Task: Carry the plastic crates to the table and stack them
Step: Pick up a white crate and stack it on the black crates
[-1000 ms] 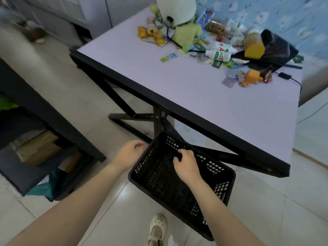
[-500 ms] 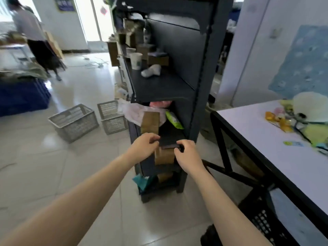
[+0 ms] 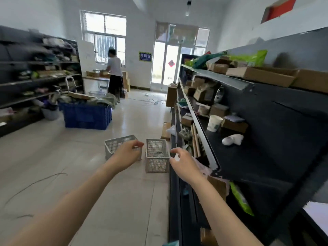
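Reaching toward two grey mesh crates [image 3: 157,155] on the floor beside the shelving [image 3: 266,139], my left hand [image 3: 126,153] and right hand [image 3: 184,164] are half open and empty; I should grip opposite rims evenly.

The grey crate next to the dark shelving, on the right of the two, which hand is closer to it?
Right. The right hand reaches beside the right grey crate's near right corner; the left hand overlaps the left grey crate instead.
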The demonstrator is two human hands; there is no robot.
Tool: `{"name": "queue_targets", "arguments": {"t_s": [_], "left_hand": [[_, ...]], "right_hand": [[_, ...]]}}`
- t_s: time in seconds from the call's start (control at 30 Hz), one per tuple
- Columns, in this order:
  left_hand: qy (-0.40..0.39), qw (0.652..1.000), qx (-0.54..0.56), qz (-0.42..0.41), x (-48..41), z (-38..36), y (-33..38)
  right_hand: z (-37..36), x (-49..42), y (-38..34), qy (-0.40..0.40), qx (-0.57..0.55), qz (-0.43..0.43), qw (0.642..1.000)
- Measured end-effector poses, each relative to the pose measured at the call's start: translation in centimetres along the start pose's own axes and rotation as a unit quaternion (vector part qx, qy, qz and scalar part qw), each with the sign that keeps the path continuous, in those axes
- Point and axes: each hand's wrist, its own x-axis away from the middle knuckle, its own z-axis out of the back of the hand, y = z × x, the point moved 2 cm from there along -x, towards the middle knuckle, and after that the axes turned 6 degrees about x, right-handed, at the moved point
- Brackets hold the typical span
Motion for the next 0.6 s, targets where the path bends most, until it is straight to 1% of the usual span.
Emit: {"name": "queue_targets", "arguments": {"t_s": [0.07, 0.13, 0.17, 0.27, 0.33, 0.43, 0.6], "left_hand": [[-0.006, 1.0, -0.007, 0.005, -2.3, 1.7, -0.9], [-0.024, 0.999, -0.031, 0.016, -4.7, 3.7, -2.2], [-0.019, 0.999, -0.043, 0.027, -5.9, 5.1, -3.0], [0.036, 0.996, -0.056, 0.055, -9.7, 9.5, -6.0], [0.052, 0.993, -0.062, 0.082, -12.5, 12.3, -9.1], [0.04, 0.991, -0.058, 0.117, -17.3, 14.8, -13.8], [0.008, 0.995, -0.039, 0.094, -28.8, 16.9, -19.1]], "right_hand": [[-1.3, -4.5, -1.5, 0.0, 0.002, 0.011, 1.0], [-3.8, -9.3, -3.2, -0.022, 0.003, 0.027, 0.999], [-5.4, -11.5, -4.4, -0.036, -0.003, 0.035, 0.999], [-9.8, -16.9, -8.2, -0.06, -0.021, 0.07, 0.996], [-12.9, -20.2, -10.5, -0.076, -0.018, 0.1, 0.992], [-16.2, -25.3, -12.6, -0.105, 0.007, 0.13, 0.986], [-18.8, -36.0, -14.2, -0.096, 0.055, 0.12, 0.987]]}}
